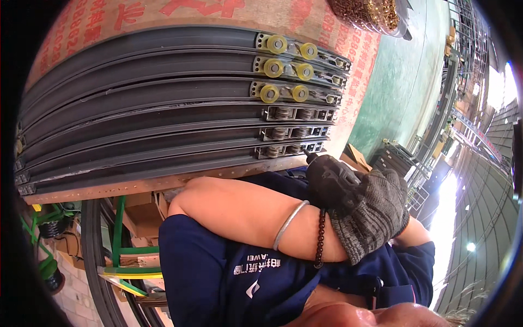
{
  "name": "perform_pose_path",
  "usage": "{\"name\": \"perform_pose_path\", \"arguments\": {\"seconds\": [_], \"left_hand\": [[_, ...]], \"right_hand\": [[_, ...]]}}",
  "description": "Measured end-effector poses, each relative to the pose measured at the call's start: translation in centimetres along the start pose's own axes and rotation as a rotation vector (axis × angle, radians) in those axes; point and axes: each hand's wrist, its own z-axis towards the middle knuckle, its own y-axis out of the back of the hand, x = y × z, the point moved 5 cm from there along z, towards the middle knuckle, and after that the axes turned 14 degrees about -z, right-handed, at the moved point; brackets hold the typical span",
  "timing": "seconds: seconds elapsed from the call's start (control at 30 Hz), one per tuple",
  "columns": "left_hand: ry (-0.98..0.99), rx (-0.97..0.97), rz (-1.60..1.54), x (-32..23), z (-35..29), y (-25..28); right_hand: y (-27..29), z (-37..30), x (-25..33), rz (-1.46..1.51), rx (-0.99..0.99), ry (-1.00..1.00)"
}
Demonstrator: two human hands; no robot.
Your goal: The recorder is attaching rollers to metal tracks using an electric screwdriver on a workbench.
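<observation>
A black power screwdriver (331,177) points its tip at the roller fitting (294,149) in the end of the nearest dark metal profile (163,164). My left hand (364,231), in a grey knit glove, reaches across from the left and is closed at the tool. My right hand (393,191), gloved too, comes in from the right and overlaps it, closed about the tool's rear; its fingers are mostly hidden. Several profiles lie side by side on the bench. The farther ones carry yellow roller wheels (273,68) at their right ends; the nearer ones have metallic rollers.
The bench top (131,13) is covered with brown sheeting printed in red. A clear tub (370,13) of brass-coloured screws stands at the far right. Green flooring (400,82) lies beyond. Below left are a green frame (136,270), a cardboard box (143,215) and potted plants (49,270).
</observation>
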Motion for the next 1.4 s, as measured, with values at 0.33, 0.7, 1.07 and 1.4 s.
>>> {"name": "perform_pose_path", "arguments": {"seconds": [0.33,0.7,1.07,1.4], "left_hand": [[0.231,-0.346,0.194,0.9,1.7,-3.0],[-0.057,-0.147,0.238,-0.7,0.3,2.2],[-0.201,-0.192,0.417,-2.5,0.9,3.2],[-0.045,-0.775,-0.82,4.9,-11.0,15.4]], "right_hand": [[-0.3,2.1,-0.4,-0.017,-0.014,0.077],[2.3,-1.6,-1.8,-0.076,-0.01,0.028],[4.4,-9.3,-5.8,-0.324,-0.149,-0.182],[1.5,-15.1,-5.6,-0.039,-0.316,-0.672]]}}
